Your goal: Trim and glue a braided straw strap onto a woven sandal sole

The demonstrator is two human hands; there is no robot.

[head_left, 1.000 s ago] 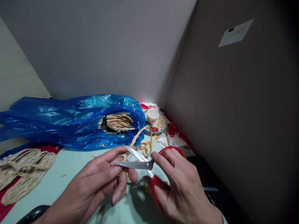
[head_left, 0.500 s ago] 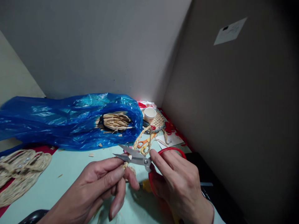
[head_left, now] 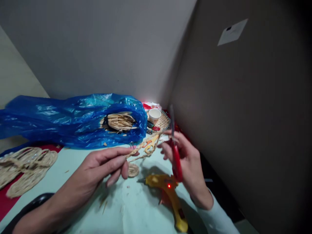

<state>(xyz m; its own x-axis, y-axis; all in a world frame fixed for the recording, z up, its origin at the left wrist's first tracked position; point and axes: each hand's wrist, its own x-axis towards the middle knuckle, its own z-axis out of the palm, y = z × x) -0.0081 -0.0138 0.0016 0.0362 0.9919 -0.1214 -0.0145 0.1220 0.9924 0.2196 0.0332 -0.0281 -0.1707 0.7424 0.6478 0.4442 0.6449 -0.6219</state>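
Note:
My left hand [head_left: 104,164] pinches the end of a braided straw cord [head_left: 142,150] between thumb and forefinger, just above a small straw coil [head_left: 133,170] on the table. My right hand [head_left: 181,156] grips red-handled scissors [head_left: 175,152], blades pointing up and away from the cord; motion blur hides whether the blades are apart. A yellow glue gun [head_left: 168,191] with a red light lies on the pale green table [head_left: 73,182] below my right hand.
A blue plastic bag [head_left: 73,118] holding straw strips lies at the back. Woven straw pieces [head_left: 21,169] sit at the left. A white paper cup [head_left: 154,115] stands on a woven tray [head_left: 163,122] in the corner, with orange-handled scissors [head_left: 149,146] near it. Walls close in behind and right.
The scissors were at the cord by my left fingers; my right hand has since swung them up and to the right, uncovering the glue gun. My left hand still holds the cord.

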